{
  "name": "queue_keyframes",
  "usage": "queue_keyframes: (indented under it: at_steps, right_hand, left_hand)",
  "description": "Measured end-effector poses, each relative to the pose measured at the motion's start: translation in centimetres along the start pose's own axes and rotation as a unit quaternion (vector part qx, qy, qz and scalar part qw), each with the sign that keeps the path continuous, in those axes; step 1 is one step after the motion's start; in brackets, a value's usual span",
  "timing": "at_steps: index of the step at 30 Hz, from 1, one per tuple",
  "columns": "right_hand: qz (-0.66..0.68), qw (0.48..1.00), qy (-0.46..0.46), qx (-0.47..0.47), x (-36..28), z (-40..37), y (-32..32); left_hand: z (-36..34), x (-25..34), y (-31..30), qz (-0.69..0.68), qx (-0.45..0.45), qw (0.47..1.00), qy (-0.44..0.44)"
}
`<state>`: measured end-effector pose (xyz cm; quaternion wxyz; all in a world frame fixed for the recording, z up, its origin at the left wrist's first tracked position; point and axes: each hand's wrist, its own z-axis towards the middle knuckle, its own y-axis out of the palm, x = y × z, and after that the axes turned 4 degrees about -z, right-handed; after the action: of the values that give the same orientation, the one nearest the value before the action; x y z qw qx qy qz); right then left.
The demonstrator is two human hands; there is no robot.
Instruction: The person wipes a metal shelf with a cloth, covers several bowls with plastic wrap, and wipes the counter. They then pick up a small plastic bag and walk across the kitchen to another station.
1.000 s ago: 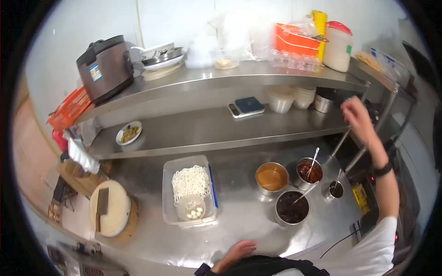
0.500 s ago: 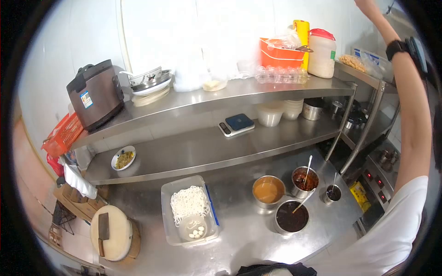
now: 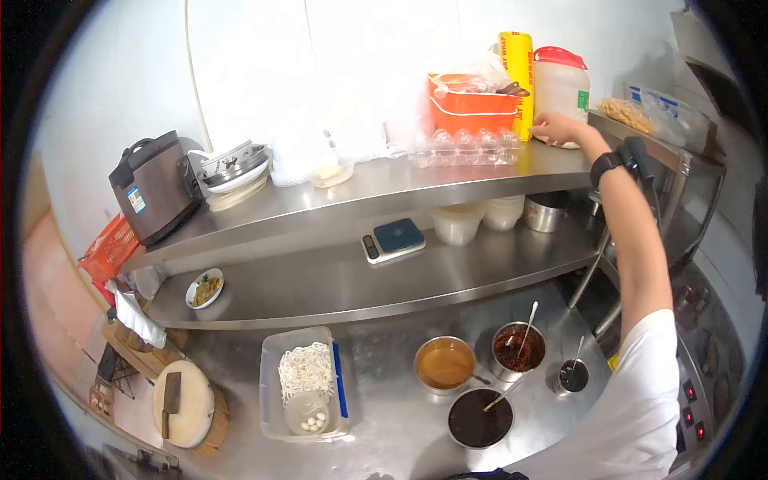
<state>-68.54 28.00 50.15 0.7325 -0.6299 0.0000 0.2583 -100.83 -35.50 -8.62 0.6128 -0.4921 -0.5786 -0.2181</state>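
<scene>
My right hand (image 3: 560, 129) reaches over the upper steel shelf, its fingers loosely stretched to the left and holding nothing that shows. Its fingertips are close to the foot of an upright yellow cling wrap box (image 3: 517, 86). Behind the hand stands a pale plastic jar (image 3: 560, 88) with a red lid, its lower part partly covered by the hand. Left of the yellow box, an orange bin (image 3: 474, 110) holds plastic bags, with a clear plastic egg tray (image 3: 466, 150) in front of it. My left hand is out of view.
Below are pots of brown sauce (image 3: 445, 364), chilli sauce (image 3: 520, 352) and dark sauce (image 3: 481, 418). A clear tub (image 3: 269, 400) holds white noodles. A cleaver (image 3: 171, 394) lies on a round chopping board (image 3: 190, 420). A scale (image 3: 394, 241) sits on the lower shelf.
My right hand has come down from the top right edge, moving left to the jar and yellow cling wrap box. The camera view has shifted slightly.
</scene>
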Motion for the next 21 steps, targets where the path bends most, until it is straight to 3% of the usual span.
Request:
queue_keyframes:
  at_steps: [2,4,5,7,10,11,14,16,18,19,21]
  right_hand:
    - [-0.020,0.999,0.003,-0.028,-1.0,0.7,2.0]
    - [0.133,0.989,-0.065,-0.027,-1.7,1.3,4.0]
    - [0.136,0.988,-0.069,-0.029,-2.0,2.4,5.0]
    - [0.260,0.941,-0.198,-0.094,-2.0,4.9,7.2]
    - [0.300,0.921,-0.236,-0.081,-3.7,4.7,8.5]
    - [0.205,0.952,-0.224,-0.049,-4.0,3.6,7.2]
    - [0.280,0.948,-0.131,-0.082,-1.7,1.5,3.7]
    - [0.234,0.968,-0.085,-0.016,0.6,1.9,0.6]
    - [0.188,0.969,-0.027,0.161,3.3,5.6,-1.8]
    - [0.181,0.969,-0.027,0.165,3.7,7.5,-2.8]
    - [0.016,0.887,-0.087,0.454,3.5,10.1,-4.8]
  left_hand:
    - [2.3,3.7,1.4,-0.027,-0.009,0.999,-0.027]
    - [3.9,6.5,2.5,-0.050,-0.017,0.997,-0.051]
    - [4.6,7.5,3.1,-0.061,-0.023,0.996,-0.059]
    - [5.8,9.1,3.8,-0.076,-0.032,0.994,-0.066]
    - [7.5,10.7,4.6,-0.093,-0.048,0.992,-0.069]
    - [8.2,11.1,4.7,-0.099,-0.054,0.991,-0.067]
    - [10.3,12.1,4.9,-0.119,-0.067,0.988,-0.067]
    - [11.8,12.5,5.0,-0.132,-0.074,0.986,-0.069]
    - [13.4,13.0,5.3,-0.143,-0.080,0.984,-0.068]
    - [14.1,13.2,5.4,-0.148,-0.083,0.983,-0.068]
    - [15.7,13.5,5.8,-0.158,-0.089,0.981,-0.068]
